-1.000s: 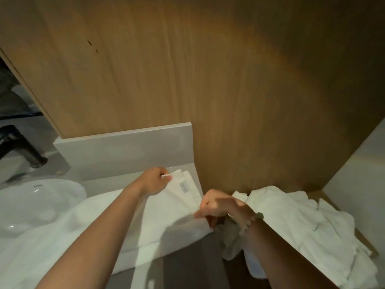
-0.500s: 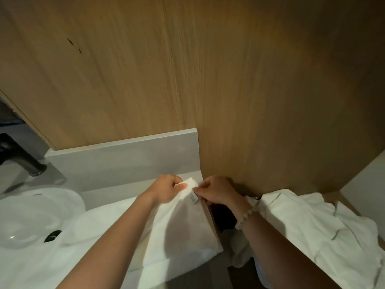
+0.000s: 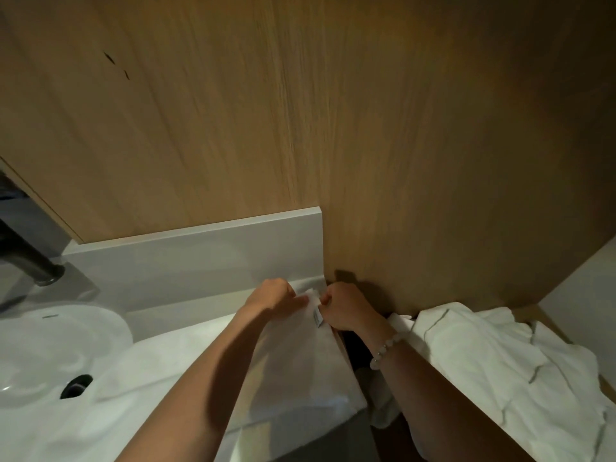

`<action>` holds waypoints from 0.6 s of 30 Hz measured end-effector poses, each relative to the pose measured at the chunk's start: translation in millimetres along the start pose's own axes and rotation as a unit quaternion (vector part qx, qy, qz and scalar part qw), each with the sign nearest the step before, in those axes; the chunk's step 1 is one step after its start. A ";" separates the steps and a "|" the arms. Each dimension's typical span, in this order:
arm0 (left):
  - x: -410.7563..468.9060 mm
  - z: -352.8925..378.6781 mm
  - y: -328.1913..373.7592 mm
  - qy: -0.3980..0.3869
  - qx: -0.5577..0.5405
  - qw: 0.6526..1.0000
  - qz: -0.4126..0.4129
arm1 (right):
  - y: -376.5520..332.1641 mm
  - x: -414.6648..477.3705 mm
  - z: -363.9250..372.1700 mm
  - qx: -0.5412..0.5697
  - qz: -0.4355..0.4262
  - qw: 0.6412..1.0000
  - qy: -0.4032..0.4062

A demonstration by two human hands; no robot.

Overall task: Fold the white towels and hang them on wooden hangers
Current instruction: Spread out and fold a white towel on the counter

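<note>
Just below the centre of the frame the left hand [image 3: 271,295] and the right hand [image 3: 346,306] sit close together, almost touching. Each has its fingers curled, pinching the far edge of the white towel [image 3: 300,368]. The towel lies folded over the right end of the grey counter [image 3: 173,323], and its near part hangs off the front edge at the bottom of the frame. A small label [image 3: 318,317] shows at the towel's edge just beside the right thumb. The step in hand looks like matching the far corners of a fold. It goes well if the layers sit edge on edge before either pinch lets go. To get there, draw the corners lightly apart to take out slack and check that the long side towards the right of the frame runs straight. Then stroke the fold flat with an open palm down towards the bottom of the frame. The cloth is soft and likely to creep, so it is better squared against the counter than in the air, and tucking the label inside would give a cleaner face. The crumpled pile of towels [image 3: 483,361] at the lower right lies apart and should not be dragged in. The sink [image 3: 50,345] at the lower left may be wet, so the cloth trailing that way is best kept out of the bowl. No hanger is in view.
</note>
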State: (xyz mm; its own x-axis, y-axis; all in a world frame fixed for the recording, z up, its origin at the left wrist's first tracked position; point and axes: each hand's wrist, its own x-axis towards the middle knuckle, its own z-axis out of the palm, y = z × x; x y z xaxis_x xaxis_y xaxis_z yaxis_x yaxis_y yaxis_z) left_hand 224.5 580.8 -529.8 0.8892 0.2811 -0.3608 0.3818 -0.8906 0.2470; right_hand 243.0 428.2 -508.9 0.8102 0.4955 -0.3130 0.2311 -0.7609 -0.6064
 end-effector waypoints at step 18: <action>-74.9 7.8 5.2 0.228 -0.009 0.970 0.081 | 38.1 -20.5 30.5 -0.191 -0.186 0.960 0.085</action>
State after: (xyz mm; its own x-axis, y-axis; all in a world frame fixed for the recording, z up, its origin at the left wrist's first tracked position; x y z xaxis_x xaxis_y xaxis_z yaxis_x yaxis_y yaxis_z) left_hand 157.9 552.3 -508.6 0.9554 0.2702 0.1194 0.2278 -0.9311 0.2848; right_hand 218.7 401.8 -547.9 0.7024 0.7116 0.0164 0.6755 -0.6592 -0.3303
